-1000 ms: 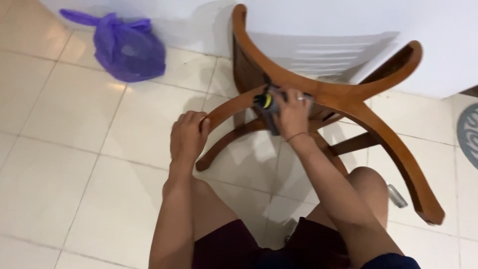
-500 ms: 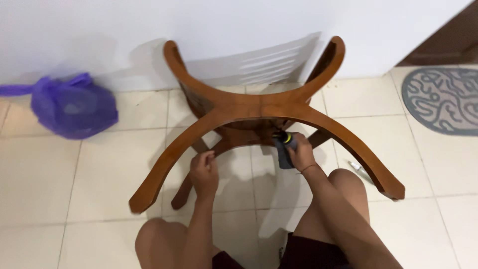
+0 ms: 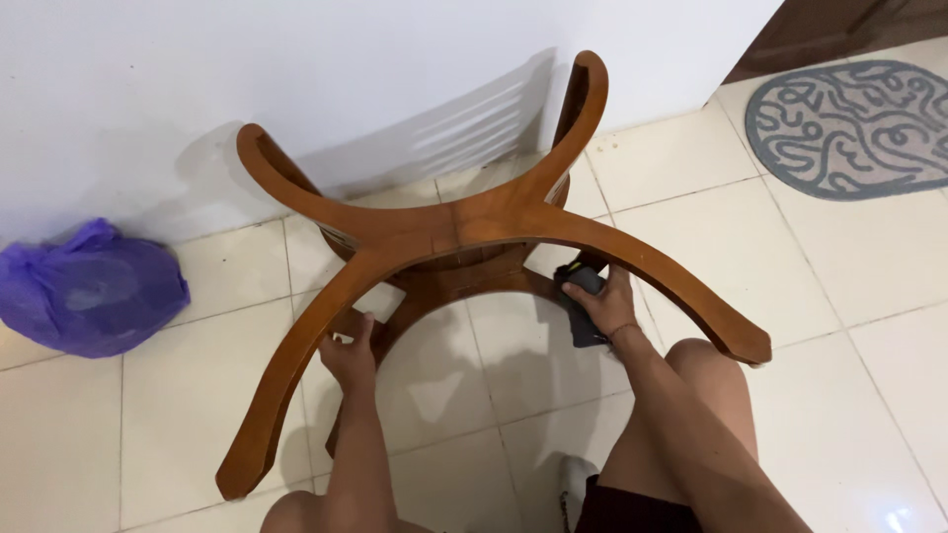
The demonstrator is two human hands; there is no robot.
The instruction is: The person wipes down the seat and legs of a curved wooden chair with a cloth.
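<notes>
A brown wooden piece of furniture (image 3: 464,227) with curved crossing legs lies overturned on the tiled floor against the white wall. My left hand (image 3: 348,353) reaches under its near-left curved leg and touches a lower wooden rail. My right hand (image 3: 604,301) grips a dark grey power tool (image 3: 583,296) with a yellow band, held against the frame just under the near-right leg. Both my bare knees show at the bottom of the view.
A purple plastic bag (image 3: 87,288) sits on the floor at the left by the wall. A round grey patterned mat (image 3: 849,128) lies at the top right near a dark doorway. A white wall (image 3: 296,79) runs behind the furniture.
The view has swung, so the furniture sits more central and the bag further left. My left hand left the leg's end and reached under the frame. My right hand kept the tool.
</notes>
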